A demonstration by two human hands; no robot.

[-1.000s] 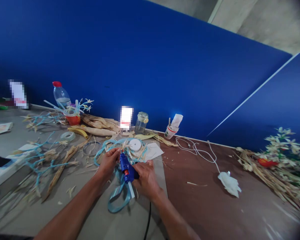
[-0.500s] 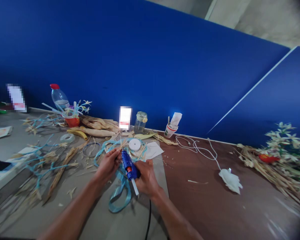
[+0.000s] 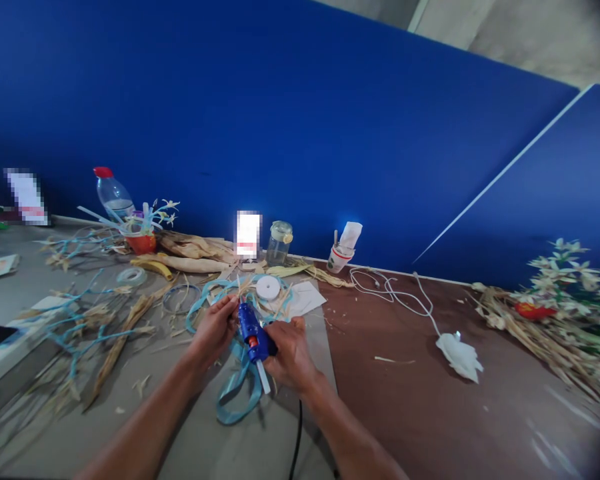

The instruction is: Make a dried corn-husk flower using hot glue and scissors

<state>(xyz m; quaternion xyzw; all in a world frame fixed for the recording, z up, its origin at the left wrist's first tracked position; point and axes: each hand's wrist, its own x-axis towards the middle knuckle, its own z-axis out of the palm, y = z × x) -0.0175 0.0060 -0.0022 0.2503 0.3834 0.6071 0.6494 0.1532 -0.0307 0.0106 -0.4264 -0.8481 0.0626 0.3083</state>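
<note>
My right hand (image 3: pixel 291 350) is wrapped round the handle of a blue glue gun (image 3: pixel 251 325), a white glue stick (image 3: pixel 263 377) poking out of its back end. Close to the gun's front end, my left hand (image 3: pixel 221 319) pinches a thin pale stem or strip whose kind I cannot make out. Its fingertips almost meet the nozzle, which is partly hidden. Beneath both hands lies a loop of light blue ribbon (image 3: pixel 237 410). A white spool (image 3: pixel 268 288) rests just beyond them among pale strips.
Blue-stemmed dried flowers (image 3: pixel 83 333) and brown husks (image 3: pixel 200 250) cover the left side. At the back stand a red cup (image 3: pixel 143 244), a bottle (image 3: pixel 114 197), a jar (image 3: pixel 279 245) and a white cup (image 3: pixel 340 259). A white cable (image 3: pixel 405 307) and crumpled tissue (image 3: pixel 459 358) lie right. A black cord (image 3: pixel 299 440) runs toward me.
The glue gun has tilted slightly and shifted a little left with my right hand. My left hand keeps its pinch near the nozzle. The whole view has moved slightly.
</note>
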